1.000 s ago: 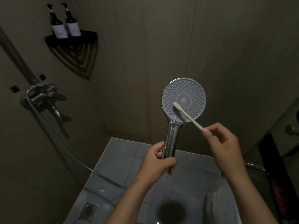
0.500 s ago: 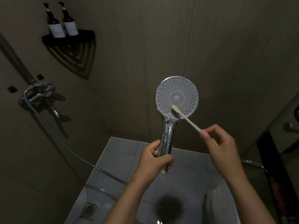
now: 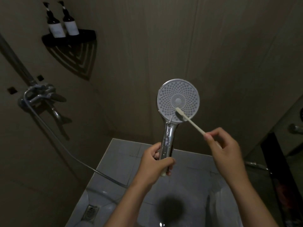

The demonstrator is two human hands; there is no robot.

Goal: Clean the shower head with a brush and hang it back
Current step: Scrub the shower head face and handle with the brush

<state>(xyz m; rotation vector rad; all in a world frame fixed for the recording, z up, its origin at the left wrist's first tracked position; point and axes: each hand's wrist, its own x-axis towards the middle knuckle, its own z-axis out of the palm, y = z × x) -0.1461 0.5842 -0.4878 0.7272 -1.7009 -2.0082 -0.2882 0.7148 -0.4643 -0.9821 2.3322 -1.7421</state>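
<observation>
A chrome shower head [image 3: 177,95] with a round white nozzle face stands upright in front of me, face toward the camera. My left hand [image 3: 155,164] grips the lower end of its shiny handle. My right hand [image 3: 224,149] pinches the end of a thin cream brush [image 3: 191,121]. The brush tip touches the nozzle face just below its centre. A grey hose [image 3: 68,153] runs from the handle's bottom across to the wall mixer.
The chrome mixer tap [image 3: 41,95] and riser rail are on the left wall. A black corner shelf [image 3: 68,38] holds two dark bottles. Pale floor tiles [image 3: 124,153] and a drain grate [image 3: 91,210] lie below. A dark door edge is at the right.
The brush tip has moved a little along the lower part of the nozzle face. Both hands keep their holds; the shower head stays upright.
</observation>
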